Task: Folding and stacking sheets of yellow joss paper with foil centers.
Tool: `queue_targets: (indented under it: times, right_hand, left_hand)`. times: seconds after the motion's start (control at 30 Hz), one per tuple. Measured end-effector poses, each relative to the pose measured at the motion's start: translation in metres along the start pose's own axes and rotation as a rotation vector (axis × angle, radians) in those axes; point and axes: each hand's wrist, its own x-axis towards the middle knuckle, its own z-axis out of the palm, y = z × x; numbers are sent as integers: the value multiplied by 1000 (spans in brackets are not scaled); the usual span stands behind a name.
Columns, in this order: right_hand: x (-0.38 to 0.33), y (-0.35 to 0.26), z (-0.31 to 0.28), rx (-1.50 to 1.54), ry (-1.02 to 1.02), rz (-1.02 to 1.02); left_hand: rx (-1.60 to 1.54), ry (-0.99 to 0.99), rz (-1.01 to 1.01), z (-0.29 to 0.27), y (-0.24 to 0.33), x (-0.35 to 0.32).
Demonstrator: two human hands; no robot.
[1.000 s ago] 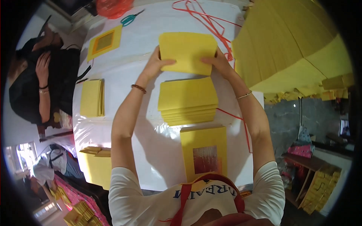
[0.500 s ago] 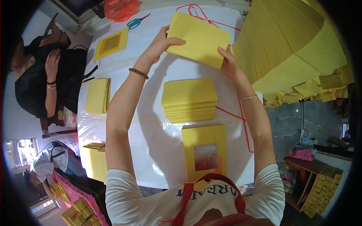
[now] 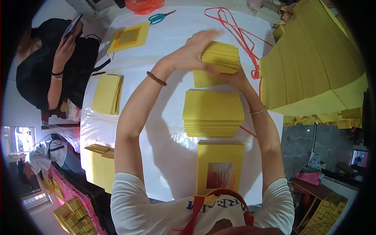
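Note:
At the far middle of the table both my hands are at a bundle of yellow paper sheets (image 3: 221, 56), its layered edges showing. My left hand (image 3: 190, 55) spans its left side, thumb at the near edge and blurred fingers at the far edge. On the right, my right hand (image 3: 237, 78) grips the bundle's lower right side, its fingers partly hidden. Below the bundle another yellow sheet (image 3: 205, 79) shows. Nearer me lies a fanned stack of yellow paper (image 3: 213, 105). Closest to my body is a yellow stack with a silvery square (image 3: 220, 174) on it.
Red string (image 3: 235, 29) and teal-handled scissors (image 3: 157, 18) lie at the far side. Yellow stacks (image 3: 105, 94) line the left edge. A tall yellow paper pile (image 3: 313, 62) stands at the right. On the left sits a person in black (image 3: 49, 78) with a phone (image 3: 72, 26).
The yellow bundle has turned from its broad face to its layered edges, and my left hand has shifted across it. The person at left has raised the phone. The whole view has shifted slightly.

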Motion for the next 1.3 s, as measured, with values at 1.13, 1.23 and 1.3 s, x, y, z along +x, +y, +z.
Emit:
queue_targets:
  times: [1.13, 1.23, 1.3]
  right_hand:
    - [0, -19, 0, -81, 32, 120]
    - [-4, -27, 4, -72, 40, 42]
    - [-2, -29, 8, -54, 34, 34]
  left_hand:
    - [-412, 225, -177, 76, -59, -16]
    - [-321, 241, -155, 68, -44, -23]
    - [-340, 253, -152, 65, -50, -26]
